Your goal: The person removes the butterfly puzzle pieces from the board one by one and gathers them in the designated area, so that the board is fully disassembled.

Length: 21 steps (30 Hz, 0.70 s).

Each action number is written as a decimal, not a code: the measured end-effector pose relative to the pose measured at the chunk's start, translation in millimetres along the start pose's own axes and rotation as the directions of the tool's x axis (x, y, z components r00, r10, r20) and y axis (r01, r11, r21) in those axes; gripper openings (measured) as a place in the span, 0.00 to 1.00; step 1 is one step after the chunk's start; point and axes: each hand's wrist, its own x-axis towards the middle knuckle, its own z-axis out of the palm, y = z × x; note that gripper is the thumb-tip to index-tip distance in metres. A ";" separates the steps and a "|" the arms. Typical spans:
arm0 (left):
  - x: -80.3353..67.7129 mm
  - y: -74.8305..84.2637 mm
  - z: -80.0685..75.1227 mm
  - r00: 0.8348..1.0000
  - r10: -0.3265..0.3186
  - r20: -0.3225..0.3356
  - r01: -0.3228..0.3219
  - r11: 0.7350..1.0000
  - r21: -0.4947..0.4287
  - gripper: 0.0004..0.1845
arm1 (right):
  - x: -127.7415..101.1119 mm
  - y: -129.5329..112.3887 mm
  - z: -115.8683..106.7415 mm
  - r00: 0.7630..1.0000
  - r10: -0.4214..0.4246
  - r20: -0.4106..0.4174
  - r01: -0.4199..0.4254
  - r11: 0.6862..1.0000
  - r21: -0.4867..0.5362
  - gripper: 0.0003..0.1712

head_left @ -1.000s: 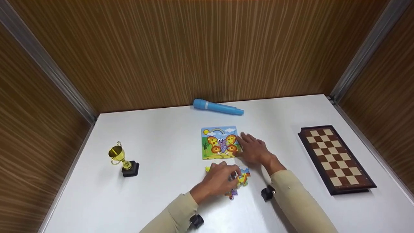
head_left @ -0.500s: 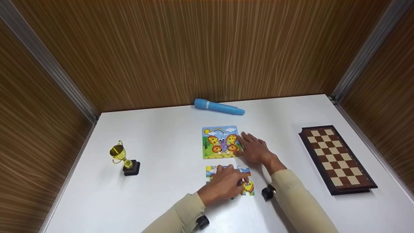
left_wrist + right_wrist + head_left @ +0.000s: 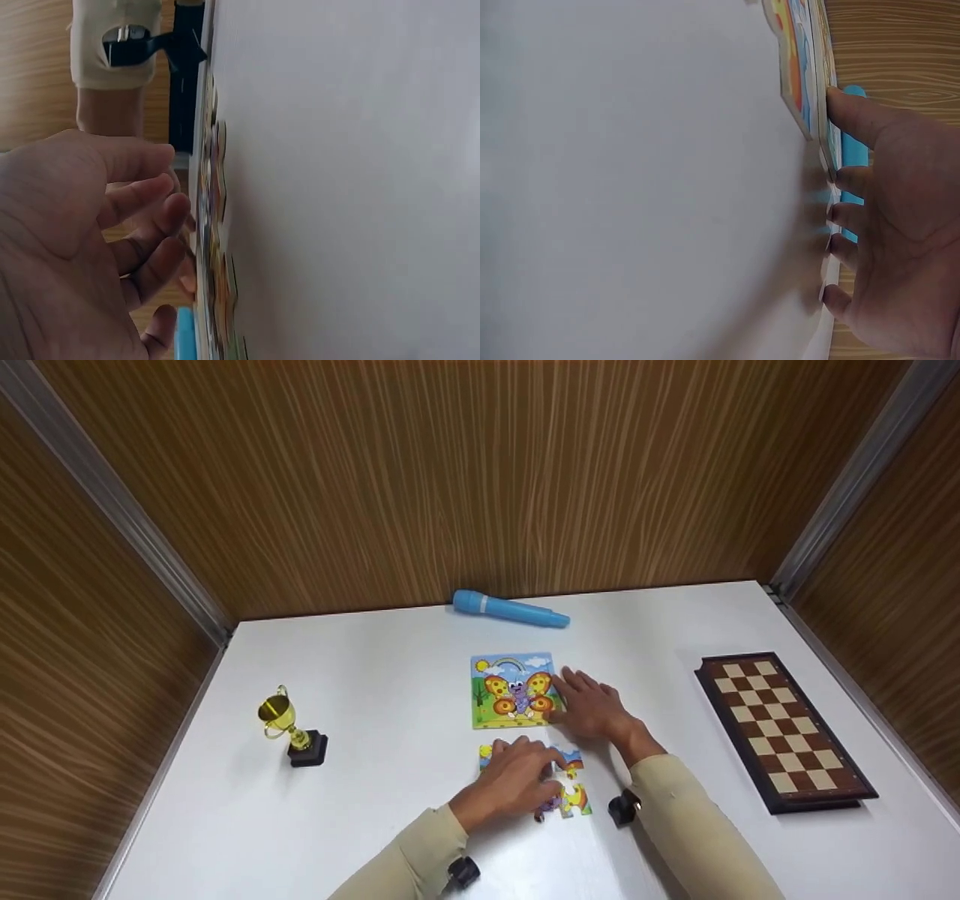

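Note:
A butterfly picture board (image 3: 512,690) lies flat in the middle of the table. My right hand (image 3: 592,706) rests at its right edge with spread fingers; in the right wrist view the thumb (image 3: 855,116) touches the board's side. Below the board, several jigsaw pieces (image 3: 576,799) lie in a loose group with gaps between some. My left hand (image 3: 514,780) is over these pieces and covers part of them. Its fingers (image 3: 161,259) are loosely bent in the left wrist view, close above the pieces, with nothing seen between thumb and fingertips.
A blue microphone-shaped object (image 3: 511,609) lies near the back wall. To the left stands a gold trophy cup (image 3: 279,712) on a black base. A checkered chessboard (image 3: 786,731) lies on the right. Wood-patterned panels (image 3: 480,480) enclose the white table (image 3: 390,675).
My left hand moved right and toward me, then slightly back left. A piece with orange and yellow at the lower right shifted toward me and right. My right hand stayed at the board.

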 end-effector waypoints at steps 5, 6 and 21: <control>1.9 -19.0 -13.8 0.996 -0.051 -0.068 0.044 0.994 -0.098 0.12 | 0.0 0.5 1.4 1.000 0.000 -0.012 0.000 1.000 -0.015 0.44; 3.1 -25.0 -17.7 0.994 -0.073 -0.079 0.063 0.990 -0.126 0.12 | -0.1 0.5 1.5 1.000 -0.001 -0.011 0.000 1.000 -0.015 0.44; 21.8 -104.6 -40.6 0.929 -0.339 -0.146 0.320 0.937 -0.140 0.24 | -1.4 0.3 -0.3 1.000 -0.005 0.011 0.005 1.000 0.019 0.45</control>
